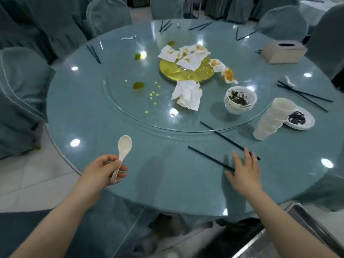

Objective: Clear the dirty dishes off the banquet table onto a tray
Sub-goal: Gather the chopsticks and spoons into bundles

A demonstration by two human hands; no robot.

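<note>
The left hand [104, 167] has its fingers [122, 167] curled round the handle of a white soup spoon [124, 146], bowl end up, held above the near edge of the worktop [89, 108] at about 7 o'clock. The right hand [243, 171] is flat, fingers spread and straight, gripping nothing; its fingertips lie on or just over a pair of black chopsticks [219, 144] at about 5 o'clock. Whether they actually touch cannot be told.

By my reading the clearing is partly done. Much of the rim is bare of dishes, and what remains has been gathered at 3 to 4 o'clock. Still to go are that crockery, the spoon in hand, and several more pairs of chopsticks spread from 10 round to 3 o'clock.

A stack of white bowls [240, 102] stands on the glass turntable [130, 116] at 3 o'clock, the top one smeared with dark residue. Just outside the turntable, a tilted stack of white cups [273, 120] leans beside a small plate [302, 119] holding dark scraps; the top cup looks empty. A tissue box [283, 52] sits at 2 o'clock.

At the centre, soiled napkins [186, 56] lie over a gold disc [184, 72], another crumpled one [187, 94] lies just nearer, and green spills and crumbs dot the glass at 9 o'clock.

A metal tray [305, 220] shows at the lower right, below the worktop edge; its contents are mostly out of view.
</note>
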